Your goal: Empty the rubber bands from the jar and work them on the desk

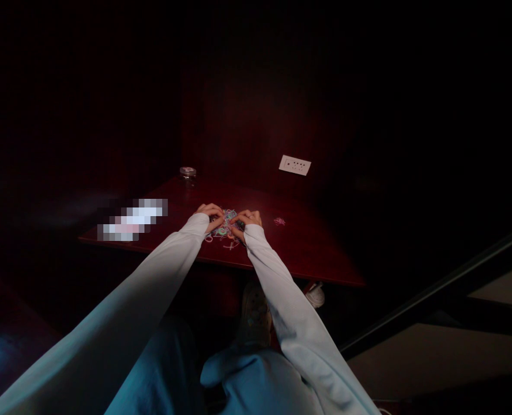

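A tangled heap of small multicoloured rubber bands (224, 232) lies near the front of the dark red table. My left hand (211, 213) is at the left side of the heap, its fingers bent and pinched among the bands. From the right, my right hand (248, 219) reaches into the same heap with thumb and fingers closed together on bands. The fingertips of both hands come close to each other there; single bands between them are too small to tell apart. Apart from the heap, to the right, sits a little cluster of pink rubber bands (280, 221).
At the back left of the table (308, 253) stands a clear lidded jar (188, 176). A bright, pixelated patch (135, 222) covers something at the left edge. A white power socket (294, 165) is on the wall behind. Below the table are shoes (255, 311).
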Available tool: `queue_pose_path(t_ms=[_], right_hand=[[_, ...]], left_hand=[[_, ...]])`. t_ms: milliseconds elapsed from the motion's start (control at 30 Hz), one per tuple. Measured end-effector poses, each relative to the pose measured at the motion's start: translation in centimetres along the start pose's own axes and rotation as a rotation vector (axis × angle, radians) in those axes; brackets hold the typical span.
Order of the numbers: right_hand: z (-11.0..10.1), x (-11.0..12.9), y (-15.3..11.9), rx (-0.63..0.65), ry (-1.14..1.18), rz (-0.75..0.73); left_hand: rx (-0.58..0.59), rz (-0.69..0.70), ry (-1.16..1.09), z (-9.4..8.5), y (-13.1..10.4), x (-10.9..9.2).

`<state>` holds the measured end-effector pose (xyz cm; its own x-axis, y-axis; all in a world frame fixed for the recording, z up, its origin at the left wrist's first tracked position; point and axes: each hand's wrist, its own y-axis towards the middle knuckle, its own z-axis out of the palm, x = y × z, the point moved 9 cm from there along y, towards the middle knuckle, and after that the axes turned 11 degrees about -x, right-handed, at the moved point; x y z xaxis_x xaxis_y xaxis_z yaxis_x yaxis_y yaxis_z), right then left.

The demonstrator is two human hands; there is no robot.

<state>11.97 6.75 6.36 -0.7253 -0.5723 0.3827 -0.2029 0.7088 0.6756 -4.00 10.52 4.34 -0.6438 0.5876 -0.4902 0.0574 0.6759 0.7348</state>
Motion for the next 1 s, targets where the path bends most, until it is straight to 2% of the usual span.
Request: queue_pose_path(t_ms=[300,667,1000], right_hand=[[-0.1,-0.2,0.2,-0.007,0.010,0.016],[-0.6,-0.8,0.3,-0.057,0.024,0.058],[-0.6,-1.1,0.3,-0.057,0.017,0.077]], left_hand=[[0.024,0.029,-0.021,0.2,0.0,-0.2],[0.047,0.098,-0.038,0.7,-0.5,-1.3],[0.048,0.107,-0.056,0.3,-0.7,-1.4]])
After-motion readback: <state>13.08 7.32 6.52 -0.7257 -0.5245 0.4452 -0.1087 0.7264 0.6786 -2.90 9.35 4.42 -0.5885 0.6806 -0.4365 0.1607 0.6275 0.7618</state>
